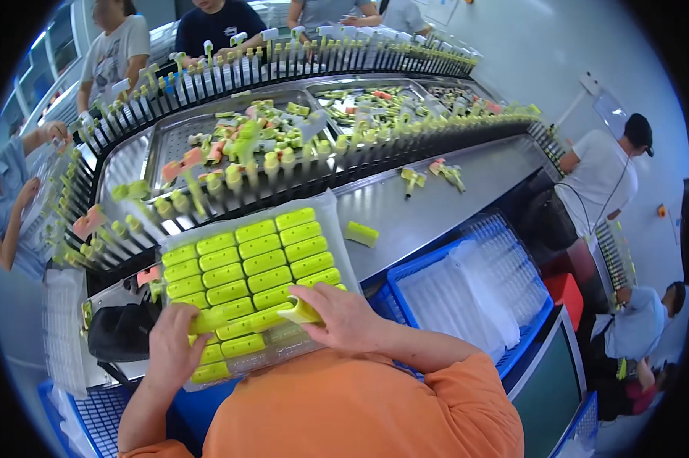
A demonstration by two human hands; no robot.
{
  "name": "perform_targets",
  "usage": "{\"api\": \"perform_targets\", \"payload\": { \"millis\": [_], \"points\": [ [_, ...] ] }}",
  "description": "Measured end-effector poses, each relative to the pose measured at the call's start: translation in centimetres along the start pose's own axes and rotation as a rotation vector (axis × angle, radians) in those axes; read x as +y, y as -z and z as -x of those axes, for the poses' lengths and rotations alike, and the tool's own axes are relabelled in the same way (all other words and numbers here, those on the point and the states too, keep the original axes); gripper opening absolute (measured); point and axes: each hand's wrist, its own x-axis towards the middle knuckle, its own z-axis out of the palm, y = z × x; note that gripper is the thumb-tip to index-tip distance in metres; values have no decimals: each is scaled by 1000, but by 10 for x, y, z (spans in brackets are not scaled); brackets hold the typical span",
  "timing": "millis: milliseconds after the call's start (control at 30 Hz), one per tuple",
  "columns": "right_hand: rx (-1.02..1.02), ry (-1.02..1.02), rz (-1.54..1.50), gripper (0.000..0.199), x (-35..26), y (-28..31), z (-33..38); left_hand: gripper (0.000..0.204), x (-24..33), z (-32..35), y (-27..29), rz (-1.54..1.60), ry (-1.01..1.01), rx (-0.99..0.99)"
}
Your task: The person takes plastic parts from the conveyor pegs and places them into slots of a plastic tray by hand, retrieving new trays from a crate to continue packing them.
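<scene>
A clear plastic tray [330,229] in front of me holds rows of yellow-green plastic shells [268,260], each rounded and oblong. My right hand [344,317] is closed on a yellow-green shell [301,311], tilted so its hollow, curved side shows, above the tray's near right part. At the tray's near left, my left hand [174,342] pinches the end of another yellow-green shell [226,312], which lies slanted over the rows. Bare clear plastic [287,336] shows in the tray below my right hand. One loose shell [361,234] lies on the metal table just right of the tray.
Beyond the tray runs a moving-looking rack of upright yellow-green parts [272,162], around metal trays of mixed pieces [256,130]. Small parts [447,172] lie on the metal table [482,164]. A blue crate [539,313] stands right, a black bag [121,333] left. Several people work around.
</scene>
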Motion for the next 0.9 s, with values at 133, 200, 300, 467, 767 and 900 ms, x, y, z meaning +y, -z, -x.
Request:
{"api": "perform_targets", "payload": {
  "millis": [133,200,300,467,767,900],
  "points": [
    [-37,109,140,57,19,30,12,47,44,-9,-23,79,-300,-97],
    [-29,159,218,54,24,42,16,47,49,-13,-44,18,-390,-142],
    [-119,123,286,52,20,47,29,42,47,-22,-63,-54,-458,-108],
    [-94,323,312,42,27,30,32,38,44,-23,-86,-140,-590,5],
    [197,-41,333,27,55,45,24,33,27,-27,-74,46,-193,-12],
    [280,-291,319,34,157,38,23,28,28,-31,-88,144,-362,4]
  ]
}}
